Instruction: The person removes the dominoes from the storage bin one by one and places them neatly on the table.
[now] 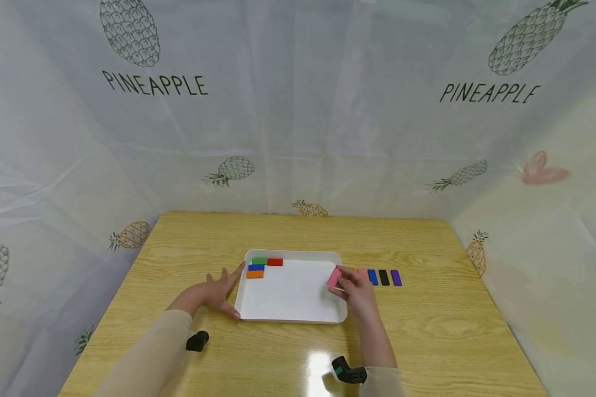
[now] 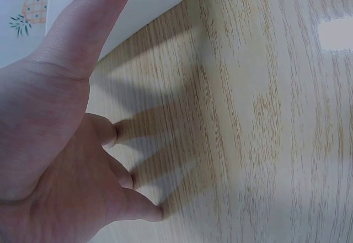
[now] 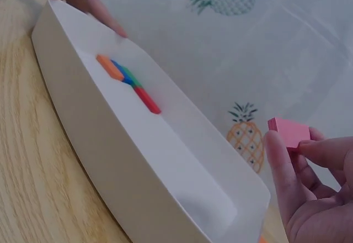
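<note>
A white rectangular tray lies on the wooden table. In its far left corner sit a green block, a red block, a blue block and an orange block, packed side by side. My left hand spreads its fingers against the tray's left side, thumb near the front corner. Over the tray's right edge, my right hand pinches a pink block between thumb and fingers, held above the tray floor.
Right of the tray a row of blocks stands on the table: a pink block, a blue block, a black block and a purple block, with an orange one partly behind my right hand. A pineapple-print curtain surrounds the table.
</note>
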Demonstrator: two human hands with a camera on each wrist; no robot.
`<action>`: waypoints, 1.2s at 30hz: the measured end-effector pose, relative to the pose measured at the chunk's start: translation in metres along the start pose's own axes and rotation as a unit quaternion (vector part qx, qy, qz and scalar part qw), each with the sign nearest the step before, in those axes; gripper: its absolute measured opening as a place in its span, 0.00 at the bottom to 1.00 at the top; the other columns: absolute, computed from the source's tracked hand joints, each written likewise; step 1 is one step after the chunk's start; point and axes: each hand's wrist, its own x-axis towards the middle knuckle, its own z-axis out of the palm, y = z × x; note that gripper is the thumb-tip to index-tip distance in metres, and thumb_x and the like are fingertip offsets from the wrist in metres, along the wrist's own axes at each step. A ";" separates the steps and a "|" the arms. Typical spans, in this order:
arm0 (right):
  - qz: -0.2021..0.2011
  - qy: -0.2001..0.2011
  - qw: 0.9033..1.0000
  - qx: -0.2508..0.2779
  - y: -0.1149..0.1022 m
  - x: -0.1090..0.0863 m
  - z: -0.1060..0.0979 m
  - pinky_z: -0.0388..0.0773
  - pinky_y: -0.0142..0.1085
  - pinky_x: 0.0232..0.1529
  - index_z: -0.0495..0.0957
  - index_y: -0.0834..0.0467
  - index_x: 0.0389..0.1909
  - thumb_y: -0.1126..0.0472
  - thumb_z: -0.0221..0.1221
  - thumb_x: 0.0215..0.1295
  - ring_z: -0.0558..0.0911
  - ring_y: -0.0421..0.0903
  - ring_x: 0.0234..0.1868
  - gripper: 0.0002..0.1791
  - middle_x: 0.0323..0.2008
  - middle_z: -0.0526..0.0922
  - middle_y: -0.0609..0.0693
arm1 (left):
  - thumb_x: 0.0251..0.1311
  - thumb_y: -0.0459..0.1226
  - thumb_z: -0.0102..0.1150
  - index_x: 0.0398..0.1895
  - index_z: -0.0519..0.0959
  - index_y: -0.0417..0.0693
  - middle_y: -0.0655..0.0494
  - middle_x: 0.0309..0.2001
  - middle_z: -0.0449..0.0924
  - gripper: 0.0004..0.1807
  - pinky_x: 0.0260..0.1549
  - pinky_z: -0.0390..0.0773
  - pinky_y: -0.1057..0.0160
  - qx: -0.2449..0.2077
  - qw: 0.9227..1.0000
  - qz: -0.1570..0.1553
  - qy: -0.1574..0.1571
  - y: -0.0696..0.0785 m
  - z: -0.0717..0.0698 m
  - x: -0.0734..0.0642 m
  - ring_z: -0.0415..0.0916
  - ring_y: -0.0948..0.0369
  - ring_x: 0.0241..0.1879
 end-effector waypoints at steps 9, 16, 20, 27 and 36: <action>-0.003 0.027 0.999 -0.029 -0.003 0.000 -0.022 0.82 0.37 0.42 0.72 0.72 0.58 0.79 0.56 0.63 0.80 0.45 0.40 0.21 0.43 0.77 0.56 | 0.39 0.57 0.77 0.77 0.27 0.51 0.16 0.69 0.32 0.76 0.54 0.38 0.20 -0.012 1.000 -0.004 -0.003 -0.001 0.000 0.001 0.28 0.13 0.60; -0.006 0.033 0.995 -0.093 -0.001 -0.001 -0.036 0.81 0.38 0.45 0.71 0.71 0.61 0.77 0.57 0.64 0.80 0.43 0.40 0.23 0.45 0.76 0.59 | 0.39 0.57 0.77 0.77 0.27 0.52 0.16 0.69 0.31 0.76 0.53 0.38 0.19 -0.014 1.000 -0.004 -0.004 -0.001 -0.001 0.000 0.27 0.14 0.60; 0.006 0.046 0.992 -0.120 0.002 -0.001 -0.042 0.80 0.36 0.45 0.71 0.69 0.62 0.76 0.57 0.64 0.79 0.42 0.40 0.24 0.47 0.76 0.60 | 0.40 0.57 0.77 0.77 0.28 0.53 0.17 0.69 0.31 0.75 0.54 0.38 0.20 -0.017 1.000 -0.006 -0.005 0.001 -0.002 0.000 0.27 0.14 0.60; 0.001 0.063 0.978 -0.200 0.014 0.003 -0.052 0.78 0.26 0.38 0.76 0.67 0.58 0.76 0.61 0.60 0.76 0.43 0.41 0.23 0.43 0.79 0.58 | 0.39 0.56 0.77 0.77 0.28 0.51 0.16 0.69 0.33 0.75 0.52 0.39 0.19 -0.016 1.000 -0.006 0.000 0.001 -0.001 0.000 0.28 0.13 0.60; -0.015 0.068 0.967 -0.245 0.024 0.008 -0.054 0.81 0.31 0.35 0.78 0.69 0.53 0.76 0.60 0.61 0.76 0.46 0.39 0.18 0.40 0.79 0.61 | 0.39 0.57 0.77 0.78 0.29 0.53 0.18 0.70 0.33 0.75 0.53 0.39 0.19 -0.011 1.000 -0.012 0.001 -0.002 0.001 0.002 0.29 0.14 0.61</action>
